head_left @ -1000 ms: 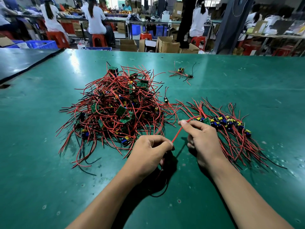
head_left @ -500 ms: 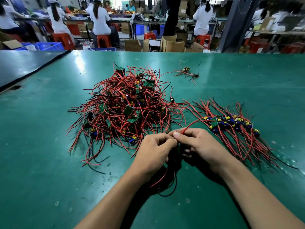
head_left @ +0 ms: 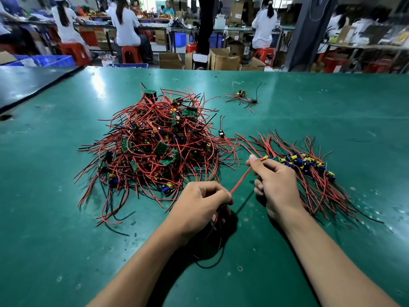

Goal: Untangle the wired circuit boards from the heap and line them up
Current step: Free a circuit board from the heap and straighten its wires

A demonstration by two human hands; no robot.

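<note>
Red and black wires (head_left: 141,138), green circuit boards (head_left: 161,149), dark green table (head_left: 55,218).

Open table (head_left: 55,240) lies at 7 o'clock. The heap (head_left: 155,147) blocks 11, the lined-up boards (head_left: 309,167) block 2. A red wire (head_left: 240,180) crosses the centre.

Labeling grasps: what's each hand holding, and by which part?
One red wire, stretched between the hands: left hand pinches its near end, right hand its far end, thumb against fingers. Whether a board sits in the left hand cannot be told.
</note>
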